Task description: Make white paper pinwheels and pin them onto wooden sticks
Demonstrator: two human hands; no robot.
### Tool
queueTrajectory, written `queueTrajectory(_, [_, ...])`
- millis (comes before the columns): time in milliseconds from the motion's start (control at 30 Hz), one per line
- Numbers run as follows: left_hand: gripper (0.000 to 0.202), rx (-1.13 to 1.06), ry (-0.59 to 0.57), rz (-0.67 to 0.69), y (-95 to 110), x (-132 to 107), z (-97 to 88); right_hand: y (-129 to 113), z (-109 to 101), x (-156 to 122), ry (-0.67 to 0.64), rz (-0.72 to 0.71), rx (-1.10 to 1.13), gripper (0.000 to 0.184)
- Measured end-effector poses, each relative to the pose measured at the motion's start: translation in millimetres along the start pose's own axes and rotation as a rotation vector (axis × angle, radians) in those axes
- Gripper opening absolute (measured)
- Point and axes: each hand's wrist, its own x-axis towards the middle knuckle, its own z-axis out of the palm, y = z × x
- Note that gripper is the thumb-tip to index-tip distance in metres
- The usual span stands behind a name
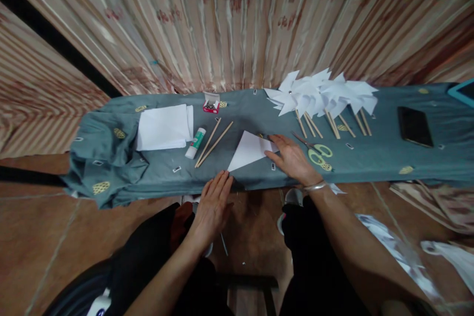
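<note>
Left hand [215,197]: flat, fingers close together, not gripping. Fingertips at the near-left point of the paper [247,150], at the cloth's near edge. Right hand [292,158]: thumb and fingers apart, resting on the paper's right end. Can't tell if the thumb pinches the edge. Silvery bracelet [314,186] on that wrist.

Paper is white, roughly triangular, lying between the two hands on the cloth [374,163], which is grey-green with yellow pineapple prints.

Just right of the right hand: scissors [311,147], yellow-green handles, blades pointing away to the left.

Left of the paper: two wooden sticks [215,144] in a narrow V, lower ends near each other. Glue stick [196,143] just beside them, green and white, lying down. White paper stack [163,127] further left. Small red box [211,104] behind the sticks, lid up, small shiny bits inside.

Back right: row of white pinwheels [311,94], heads overlapping, sticks pointing toward the person. Past them, a dark phone [415,127] lying flat. Blue-edged item [462,93] at the far right, cut off by the frame.

Behind everything: pleated curtain [237,49], reddish print. Below: brown tiled floor [37,237], crumpled clear plastic [396,247] at right.
</note>
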Motion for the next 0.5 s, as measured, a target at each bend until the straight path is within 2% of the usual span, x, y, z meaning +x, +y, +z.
queueTrajectory(167, [0.059, -0.071, 0.14, -0.065, -0.2, 18.0, -1.4, -0.3, -7.7, 2.3, -0.04, 0.07, 0.083, 0.044])
queueTrajectory(333, [0.054, -0.175, 0.299, -0.121, -6.9, 37.5, 1.0, 6.0, -7.6, 10.0, -0.045, 0.282, 0.471, 0.033])
queueTrajectory(433, [0.046, -0.383, 0.359, -0.189, -8.2, 51.5, 2.2, 2.8, -7.7, 13.2, 0.133, 0.356, 0.732, 0.032])
queueTrajectory(500, [0.041, -0.653, 0.335, -0.297, -5.3, 62.0, 3.4, -7.9, -10.8, 12.1, 0.296, 0.37, 0.774, 0.034])
